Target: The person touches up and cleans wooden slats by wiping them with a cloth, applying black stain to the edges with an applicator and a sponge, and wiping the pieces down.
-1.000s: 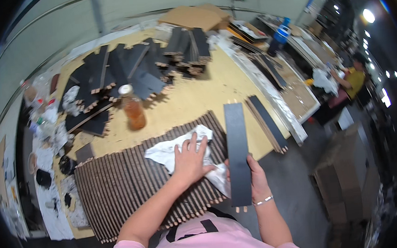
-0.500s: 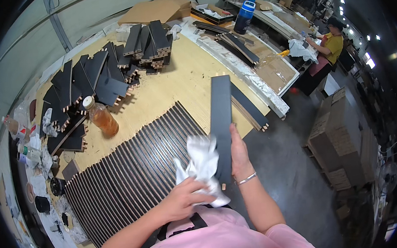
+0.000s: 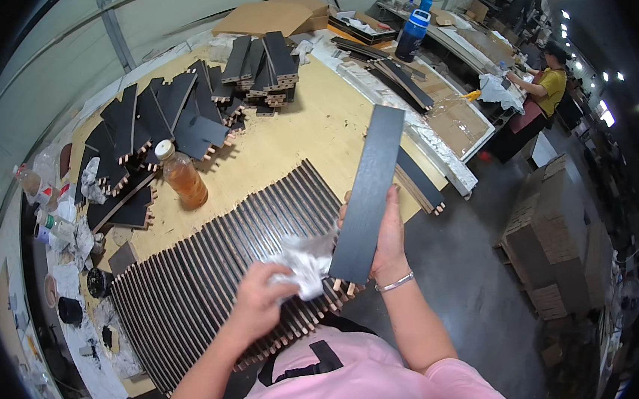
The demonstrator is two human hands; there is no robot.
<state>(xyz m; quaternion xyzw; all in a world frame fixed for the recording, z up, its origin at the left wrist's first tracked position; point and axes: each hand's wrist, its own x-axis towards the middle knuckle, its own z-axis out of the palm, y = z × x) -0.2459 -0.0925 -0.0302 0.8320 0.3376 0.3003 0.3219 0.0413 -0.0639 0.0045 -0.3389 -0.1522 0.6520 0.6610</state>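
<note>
My right hand (image 3: 389,240) grips a dark flat board (image 3: 369,195), which is tilted with its top leaning right. Pale dowels stick out of the board's lower end. Bunched in my left hand (image 3: 258,297) is a white cloth (image 3: 304,267), partly blurred, just left of the board's lower part; I cannot tell whether it touches the board. Under the cloth and my left forearm, a long row of dark strips (image 3: 219,263) stands packed on edge on the table, with dowel ends along its near side.
Piles of doweled dark boards (image 3: 198,136) lie on the far table (image 3: 320,117), near a bottle of amber liquid (image 3: 185,181). Another board (image 3: 418,179) rests by the right edge. Stacked cartons (image 3: 555,237) stand right. A person in yellow (image 3: 551,85) works farther back.
The board has tilted to the right. My left hand and the cloth have moved left from its lower part. The view has shifted slightly, so the table appears farther right.
</note>
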